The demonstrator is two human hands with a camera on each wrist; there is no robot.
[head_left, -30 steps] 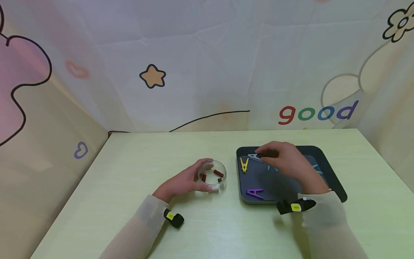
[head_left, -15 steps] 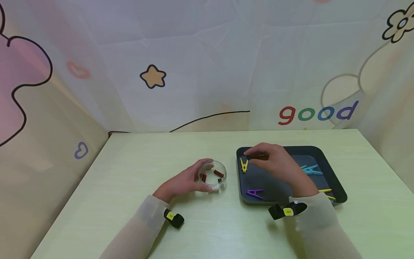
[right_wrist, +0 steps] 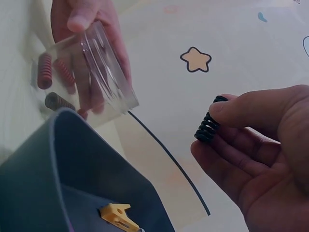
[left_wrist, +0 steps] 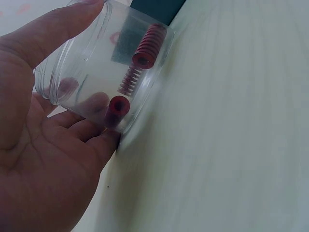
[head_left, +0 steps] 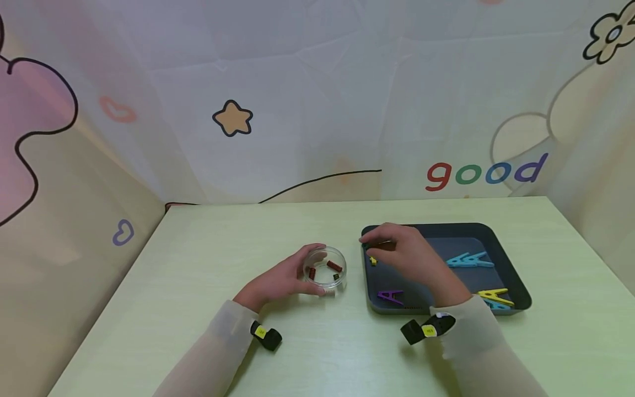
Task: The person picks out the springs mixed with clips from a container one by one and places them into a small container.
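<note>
My left hand [head_left: 280, 280] grips a clear round jar [head_left: 342, 275] on the table, thumb on the near side and fingers around the far side. Red coil springs [left_wrist: 149, 47] lie inside it, with a small dark spring [right_wrist: 59, 101] that shows in the right wrist view. Over the left rim of the dark tray, my right hand [head_left: 409, 255] pinches a black-green coil spring [right_wrist: 208, 123] between thumb and fingertips. A yellow clothespin [head_left: 373, 261] lies in the tray just below that hand, partly covered by it.
The dark tray [head_left: 511, 259] stands right of the jar. In it lie a purple clothespin [head_left: 390, 296] at the near left, light blue clothespins [head_left: 470, 261] at the right, and a yellow clothespin [head_left: 492, 296] near the front right corner. A printed cloth [head_left: 317, 110] hangs behind the table.
My right hand has moved left across the tray to its left rim with the spring, uncovering the blue and yellow clothespins at the right. My left hand and the jar have stayed in place.
</note>
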